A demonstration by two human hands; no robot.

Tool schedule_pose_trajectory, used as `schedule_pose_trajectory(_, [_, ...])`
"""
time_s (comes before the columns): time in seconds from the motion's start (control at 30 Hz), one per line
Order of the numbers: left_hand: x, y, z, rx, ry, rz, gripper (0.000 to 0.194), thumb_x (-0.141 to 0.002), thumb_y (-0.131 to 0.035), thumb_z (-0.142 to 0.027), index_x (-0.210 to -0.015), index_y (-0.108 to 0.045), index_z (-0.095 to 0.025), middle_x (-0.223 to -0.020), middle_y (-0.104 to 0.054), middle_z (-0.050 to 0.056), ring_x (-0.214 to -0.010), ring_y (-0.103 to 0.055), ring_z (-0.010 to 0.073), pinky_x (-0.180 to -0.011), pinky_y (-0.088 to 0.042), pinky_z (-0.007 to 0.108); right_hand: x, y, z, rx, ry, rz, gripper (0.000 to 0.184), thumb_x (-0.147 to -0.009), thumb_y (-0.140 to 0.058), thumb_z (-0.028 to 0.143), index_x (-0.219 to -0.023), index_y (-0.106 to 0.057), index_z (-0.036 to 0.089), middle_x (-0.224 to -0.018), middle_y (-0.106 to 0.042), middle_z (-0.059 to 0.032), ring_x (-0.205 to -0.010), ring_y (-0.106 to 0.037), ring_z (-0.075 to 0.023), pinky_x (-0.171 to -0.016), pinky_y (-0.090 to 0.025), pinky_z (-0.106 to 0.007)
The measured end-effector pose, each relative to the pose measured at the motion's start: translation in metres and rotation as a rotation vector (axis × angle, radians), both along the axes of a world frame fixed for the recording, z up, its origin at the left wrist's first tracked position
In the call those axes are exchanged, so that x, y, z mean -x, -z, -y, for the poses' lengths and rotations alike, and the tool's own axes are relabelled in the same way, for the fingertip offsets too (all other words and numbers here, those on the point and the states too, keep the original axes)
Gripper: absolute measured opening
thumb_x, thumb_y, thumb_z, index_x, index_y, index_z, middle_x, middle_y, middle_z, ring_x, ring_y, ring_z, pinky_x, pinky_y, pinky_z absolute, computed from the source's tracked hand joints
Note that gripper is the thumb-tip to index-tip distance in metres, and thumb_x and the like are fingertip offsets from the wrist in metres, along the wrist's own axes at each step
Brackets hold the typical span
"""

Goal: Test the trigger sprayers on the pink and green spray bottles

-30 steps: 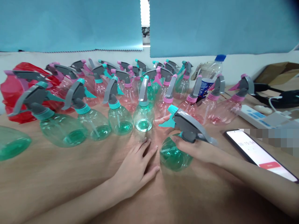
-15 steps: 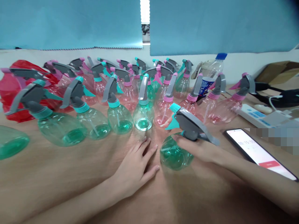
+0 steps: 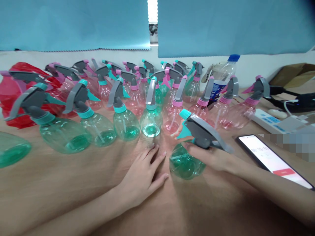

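My right hand (image 3: pixel 209 156) is closed around the neck of a green spray bottle (image 3: pixel 185 164) with a grey head and turquoise trigger. The fingers behind the bottle's neck are partly hidden; fingertips show by the trigger. My left hand (image 3: pixel 147 173) lies flat on the wooden table (image 3: pixel 93 193), fingers spread, just left of that bottle and touching nothing else. Beyond my left fingertips stands another green spray bottle (image 3: pixel 151 121). A pink spray bottle (image 3: pixel 171 118) stands beside it, behind the held one.
Several more green and pink spray bottles crowd the back and left, near a red plastic bag (image 3: pixel 22 123). At the right are a phone (image 3: pixel 270 160) showing a timer, a power strip (image 3: pixel 268 121), a blue-capped plastic bottle (image 3: pixel 226 70) and a cardboard box (image 3: pixel 292 75).
The held spray bottle and my right hand have shifted very slightly to the right. My left hand stays in place on the table.
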State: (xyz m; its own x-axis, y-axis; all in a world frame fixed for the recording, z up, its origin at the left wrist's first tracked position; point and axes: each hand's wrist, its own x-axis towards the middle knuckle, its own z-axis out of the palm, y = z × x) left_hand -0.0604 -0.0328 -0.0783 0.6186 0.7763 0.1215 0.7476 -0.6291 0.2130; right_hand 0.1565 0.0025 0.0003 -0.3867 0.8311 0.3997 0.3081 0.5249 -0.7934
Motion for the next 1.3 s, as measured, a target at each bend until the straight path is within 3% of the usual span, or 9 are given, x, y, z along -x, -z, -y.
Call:
schedule_pose_trajectory(0.23, [0.000,0.000,0.000,0.017,-0.006,-0.003,0.058,-0.096,-0.046,-0.047,-0.143,-0.042,-0.014,-0.148,-0.040,0.021,-0.137,-0.037,0.0362,-0.108,-0.037,0.058,0.003,0.004,-0.002,0.091,-0.101,-0.120,0.036,-0.073,-0.052,0.013,-0.106,-0.057,0.026,-0.120,-0.066,-0.0040,-0.102,-0.068,-0.0215,-0.086,-0.060,-0.035])
schedule_pose_trajectory(0.5, [-0.001,0.000,0.000,0.012,-0.009,0.004,0.057,-0.096,-0.048,-0.046,-0.143,-0.042,-0.015,-0.147,-0.042,0.020,-0.136,-0.038,0.0363,-0.107,-0.037,0.058,0.000,0.010,-0.003,0.090,-0.128,-0.130,0.045,-0.077,-0.052,0.013,-0.121,-0.055,0.023,-0.127,-0.063,-0.0068,-0.110,-0.066,-0.0218,-0.087,-0.060,-0.034])
schedule_pose_trajectory(0.97, [-0.001,-0.001,0.002,0.034,-0.029,0.040,0.055,-0.096,-0.049,-0.045,-0.141,-0.044,-0.014,-0.147,-0.041,0.020,-0.135,-0.038,0.0363,-0.106,-0.038,0.056,0.002,0.013,-0.003,0.107,-0.094,-0.150,0.048,-0.077,-0.053,0.015,-0.124,-0.055,0.025,-0.131,-0.061,-0.0061,-0.104,-0.068,-0.0207,-0.085,-0.059,-0.033])
schedule_pose_trajectory(1.3, [-0.003,-0.013,0.009,0.119,-0.025,0.330,0.054,-0.093,-0.056,-0.035,-0.139,-0.033,-0.021,-0.140,-0.045,0.013,-0.129,-0.045,0.0260,-0.107,-0.040,0.046,0.010,0.015,0.000,0.033,0.010,-0.193,0.041,-0.075,-0.056,0.019,-0.115,-0.064,0.025,-0.110,-0.071,-0.0037,-0.091,-0.070,-0.0220,-0.082,-0.059,-0.039])
